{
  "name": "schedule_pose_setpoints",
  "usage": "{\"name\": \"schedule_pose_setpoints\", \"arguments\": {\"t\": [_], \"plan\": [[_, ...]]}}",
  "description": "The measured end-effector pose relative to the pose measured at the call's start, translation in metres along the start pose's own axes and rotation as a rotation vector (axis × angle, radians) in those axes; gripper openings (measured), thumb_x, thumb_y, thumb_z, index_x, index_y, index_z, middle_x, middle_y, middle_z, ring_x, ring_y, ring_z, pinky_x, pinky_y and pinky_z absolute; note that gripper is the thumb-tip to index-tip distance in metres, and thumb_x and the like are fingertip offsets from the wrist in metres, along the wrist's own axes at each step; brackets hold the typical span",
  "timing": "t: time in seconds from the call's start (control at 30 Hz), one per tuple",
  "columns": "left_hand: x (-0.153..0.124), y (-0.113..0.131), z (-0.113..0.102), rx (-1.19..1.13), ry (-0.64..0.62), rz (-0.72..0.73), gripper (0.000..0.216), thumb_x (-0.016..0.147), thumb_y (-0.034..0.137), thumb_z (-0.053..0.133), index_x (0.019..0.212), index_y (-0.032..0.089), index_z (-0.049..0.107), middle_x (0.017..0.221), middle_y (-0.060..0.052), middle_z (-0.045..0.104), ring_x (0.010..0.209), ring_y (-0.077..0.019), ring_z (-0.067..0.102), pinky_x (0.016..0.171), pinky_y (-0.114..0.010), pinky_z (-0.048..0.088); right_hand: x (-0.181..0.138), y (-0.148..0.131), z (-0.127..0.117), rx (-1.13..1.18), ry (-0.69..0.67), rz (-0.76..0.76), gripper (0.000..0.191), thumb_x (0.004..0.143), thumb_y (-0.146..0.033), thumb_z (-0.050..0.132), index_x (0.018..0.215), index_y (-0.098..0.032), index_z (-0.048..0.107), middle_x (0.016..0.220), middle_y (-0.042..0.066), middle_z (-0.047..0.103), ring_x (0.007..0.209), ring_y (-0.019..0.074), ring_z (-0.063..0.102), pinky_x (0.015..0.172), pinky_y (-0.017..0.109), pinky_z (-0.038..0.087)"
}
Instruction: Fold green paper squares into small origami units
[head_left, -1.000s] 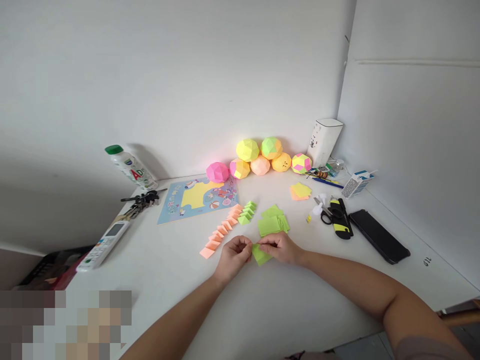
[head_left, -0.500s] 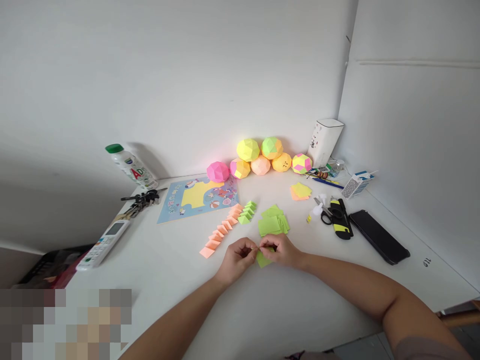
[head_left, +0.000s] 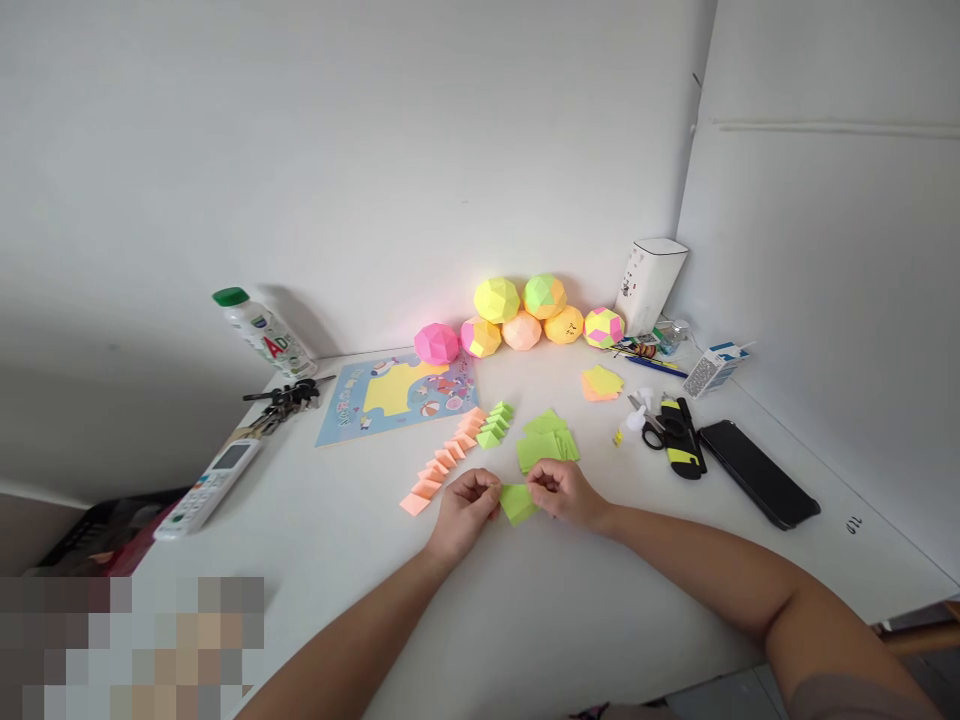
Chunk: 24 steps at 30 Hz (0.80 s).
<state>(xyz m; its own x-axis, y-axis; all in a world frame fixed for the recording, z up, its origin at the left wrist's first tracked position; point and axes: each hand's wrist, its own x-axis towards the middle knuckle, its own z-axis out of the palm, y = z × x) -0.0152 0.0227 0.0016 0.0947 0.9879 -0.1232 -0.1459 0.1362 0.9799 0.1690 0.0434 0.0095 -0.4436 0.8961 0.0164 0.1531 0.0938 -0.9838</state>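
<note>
head view: left hand [head_left: 463, 510] and right hand [head_left: 568, 493] each have fingers [head_left: 487, 492] clamped on a green paper [head_left: 516, 505], just in front of the green pile [head_left: 541, 450] on the worktop [head_left: 337, 520].

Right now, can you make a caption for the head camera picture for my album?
Left hand and right hand hold a flat green paper sheet in front of colourful faceted paper balls.

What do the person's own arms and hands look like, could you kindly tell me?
The left hand and right hand are ungloved, and no watch or bracelet shows on either wrist. The left forearm and right forearm are bare. A dull grey-brown sleeve shows on the right upper arm; no left sleeve is in view.
</note>
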Motion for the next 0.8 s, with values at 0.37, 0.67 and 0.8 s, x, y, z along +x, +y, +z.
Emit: {"name": "schedule_pose_setpoints", "arguments": {"t": [0.37,0.67,0.8], "plan": [[0.002,-0.001,-0.002,-0.083,0.031,0.014,0.023,0.068,0.035,0.067,0.064,0.017,0.054,0.045,0.005,0.05,0.041,-0.0082,0.043,0.046,-0.022,0.033,0.002,0.009,-0.002,0.09,0.041,0.061,0.009,0.075,-0.023,0.055,0.07,-0.017,0.052,0.053,-0.006,0.047,0.039,0.0066,0.044,0.039,0.02,0.039],[0.004,0.003,-0.005,-0.203,0.074,-0.052,0.02,0.069,0.03,0.066,0.061,0.017,0.053,0.042,0.005,0.05,0.039,-0.0071,0.041,0.044,-0.021,0.03,0.005,-0.002,-0.004,0.208,0.097,0.137,0.012,0.078,-0.028,0.051,0.073,-0.017,0.047,0.054,-0.007,0.047,0.037,0.0068,0.048,0.037,0.018,0.029],[0.003,0.008,-0.003,-0.193,0.058,-0.045,0.022,0.067,0.031,0.069,0.059,0.016,0.055,0.046,0.004,0.053,0.04,-0.0068,0.042,0.043,-0.021,0.03,0.005,0.001,-0.004,0.194,0.028,0.098,0.021,0.082,-0.038,0.053,0.079,-0.016,0.052,0.052,-0.008,0.045,0.039,0.007,0.047,0.039,0.019,0.03]]}}
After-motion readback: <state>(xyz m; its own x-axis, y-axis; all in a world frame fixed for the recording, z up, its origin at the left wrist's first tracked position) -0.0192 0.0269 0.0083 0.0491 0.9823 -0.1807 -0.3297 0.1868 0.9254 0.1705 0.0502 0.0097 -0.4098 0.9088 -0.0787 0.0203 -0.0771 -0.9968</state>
